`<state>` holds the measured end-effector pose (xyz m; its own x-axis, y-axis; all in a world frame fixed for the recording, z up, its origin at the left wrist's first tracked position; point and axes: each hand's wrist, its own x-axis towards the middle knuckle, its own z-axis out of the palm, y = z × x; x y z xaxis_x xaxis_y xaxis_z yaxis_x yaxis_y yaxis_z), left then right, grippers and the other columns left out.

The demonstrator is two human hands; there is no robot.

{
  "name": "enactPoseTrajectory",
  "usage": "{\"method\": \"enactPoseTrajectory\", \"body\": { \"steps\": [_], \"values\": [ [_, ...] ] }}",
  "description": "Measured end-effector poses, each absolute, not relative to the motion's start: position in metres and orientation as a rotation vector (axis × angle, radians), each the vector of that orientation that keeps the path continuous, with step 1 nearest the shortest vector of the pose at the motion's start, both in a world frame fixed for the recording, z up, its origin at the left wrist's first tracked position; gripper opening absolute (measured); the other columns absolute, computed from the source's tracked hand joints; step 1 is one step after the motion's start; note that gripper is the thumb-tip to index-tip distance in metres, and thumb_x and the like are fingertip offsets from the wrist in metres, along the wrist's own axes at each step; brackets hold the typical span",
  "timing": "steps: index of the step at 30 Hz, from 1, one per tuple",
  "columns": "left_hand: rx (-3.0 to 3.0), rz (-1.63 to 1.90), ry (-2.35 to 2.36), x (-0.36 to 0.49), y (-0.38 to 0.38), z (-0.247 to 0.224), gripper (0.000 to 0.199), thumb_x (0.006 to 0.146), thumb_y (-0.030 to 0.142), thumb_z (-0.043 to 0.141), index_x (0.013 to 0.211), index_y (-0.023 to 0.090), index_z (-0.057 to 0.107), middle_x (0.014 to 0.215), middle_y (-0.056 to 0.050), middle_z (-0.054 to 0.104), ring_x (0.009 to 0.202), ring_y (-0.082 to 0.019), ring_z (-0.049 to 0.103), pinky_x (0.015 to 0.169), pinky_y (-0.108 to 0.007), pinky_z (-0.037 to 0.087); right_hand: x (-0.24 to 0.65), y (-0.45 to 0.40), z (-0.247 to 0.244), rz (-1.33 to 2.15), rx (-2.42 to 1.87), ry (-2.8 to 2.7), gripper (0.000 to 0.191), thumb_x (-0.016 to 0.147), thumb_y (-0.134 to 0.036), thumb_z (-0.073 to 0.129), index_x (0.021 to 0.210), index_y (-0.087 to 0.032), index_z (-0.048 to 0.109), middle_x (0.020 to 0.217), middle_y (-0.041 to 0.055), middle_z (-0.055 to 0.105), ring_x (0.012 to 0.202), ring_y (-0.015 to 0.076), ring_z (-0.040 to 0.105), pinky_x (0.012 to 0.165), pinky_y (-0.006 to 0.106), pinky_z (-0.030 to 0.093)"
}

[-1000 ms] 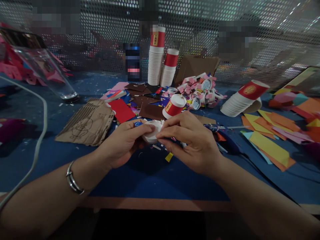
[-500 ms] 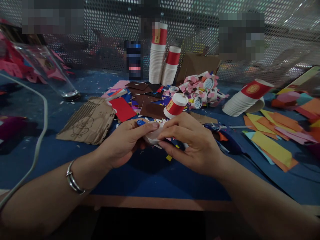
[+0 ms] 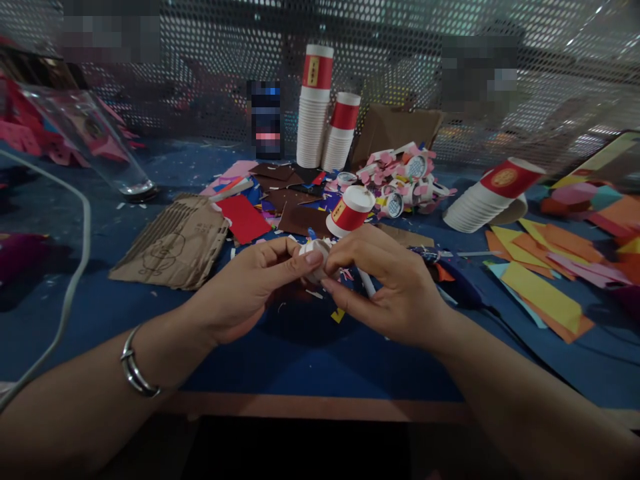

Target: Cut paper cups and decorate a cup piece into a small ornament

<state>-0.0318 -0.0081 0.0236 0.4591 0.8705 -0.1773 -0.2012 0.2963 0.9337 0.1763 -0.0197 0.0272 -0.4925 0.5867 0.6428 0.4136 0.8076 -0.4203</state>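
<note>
Between my hands is a small round white paper piece (image 3: pixel 316 253) that looks like part of a cut paper cup, with a bit of blue at its top edge. My left hand (image 3: pixel 245 283) grips it from the left, the thumb lying on its front. From the right, my right hand (image 3: pixel 393 287) pinches its edge between thumb and bent fingers. Part of the piece is hidden behind the fingers. A red and white paper cup (image 3: pixel 351 212) stands upside down just beyond my right hand. Paper scraps (image 3: pixel 339 315) lie under and around the hands.
Stacked paper cups (image 3: pixel 313 127) rise at the back; another stack (image 3: pixel 480 200) leans at right. Pink-decorated cup pieces (image 3: pixel 400 177) form a pile. Cardboard (image 3: pixel 173 243), a glass (image 3: pixel 107 143) and a pale cable (image 3: pixel 83 247) are left. A blue glue gun (image 3: pixel 463 283) and coloured paper (image 3: pixel 550 293) lie right.
The white piece has been turned and tilted in my fingers, so its blue part now points up instead of left. Both hands have shifted only slightly.
</note>
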Motion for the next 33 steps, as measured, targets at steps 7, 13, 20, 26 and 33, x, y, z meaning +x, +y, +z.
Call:
{"method": "enactPoseTrajectory", "body": {
  "steps": [7, 13, 20, 26, 33],
  "values": [
    [1.073, 0.883, 0.786, -0.0309, -0.007, 0.0196, 0.03, 0.077, 0.037, 0.093, 0.077, 0.016, 0.072, 0.083, -0.002, 0.07, 0.082, -0.015, 0.062, 0.08, -0.027, 0.048, 0.1771, -0.0213, 0.0311, 0.37, -0.823, -2.155, 0.008, 0.093, -0.018, 0.065, 0.088, -0.022, 0.059, 0.083, 0.0013, 0.065, 0.078, 0.0163, 0.062, 0.072, 0.032, 0.049],
    [1.019, 0.853, 0.775, -0.0295, -0.008, 0.0212, 0.034, 0.073, 0.037, 0.096, 0.076, 0.015, 0.07, 0.08, -0.001, 0.068, 0.077, -0.013, 0.06, 0.075, -0.025, 0.046, 0.1765, -0.0231, 0.0335, 0.454, -0.875, -2.132, 0.008, 0.09, -0.019, 0.065, 0.085, -0.021, 0.059, 0.08, 0.0005, 0.062, 0.072, 0.0139, 0.058, 0.067, 0.029, 0.046],
    [0.966, 0.824, 0.756, -0.0292, -0.0105, 0.0231, 0.028, 0.074, 0.03, 0.095, 0.078, 0.015, 0.073, 0.082, -0.002, 0.071, 0.079, -0.013, 0.064, 0.077, -0.025, 0.05, 0.1751, -0.0242, 0.0355, 0.489, -0.86, -2.139, 0.01, 0.089, -0.015, 0.062, 0.085, -0.022, 0.056, 0.079, -0.0003, 0.061, 0.07, 0.0136, 0.056, 0.065, 0.028, 0.045],
    [0.929, 0.846, 0.714, -0.0285, -0.0072, 0.0203, 0.031, 0.076, 0.035, 0.094, 0.071, 0.014, 0.072, 0.077, -0.002, 0.072, 0.075, -0.014, 0.066, 0.077, -0.027, 0.054, 0.1748, -0.0217, 0.0321, 0.419, -0.782, -2.229, 0.014, 0.09, -0.012, 0.061, 0.086, -0.023, 0.053, 0.081, 0.0002, 0.06, 0.076, 0.0153, 0.056, 0.07, 0.03, 0.045],
    [0.976, 0.865, 0.724, -0.0292, -0.0101, 0.0205, 0.033, 0.072, 0.034, 0.097, 0.074, 0.014, 0.071, 0.079, -0.001, 0.072, 0.077, -0.013, 0.067, 0.077, -0.025, 0.055, 0.1751, -0.0188, 0.0269, 0.3, -0.747, -2.321, 0.015, 0.088, -0.01, 0.058, 0.084, -0.023, 0.051, 0.082, 0.0017, 0.057, 0.076, 0.0175, 0.052, 0.07, 0.032, 0.043]
  ]
}}
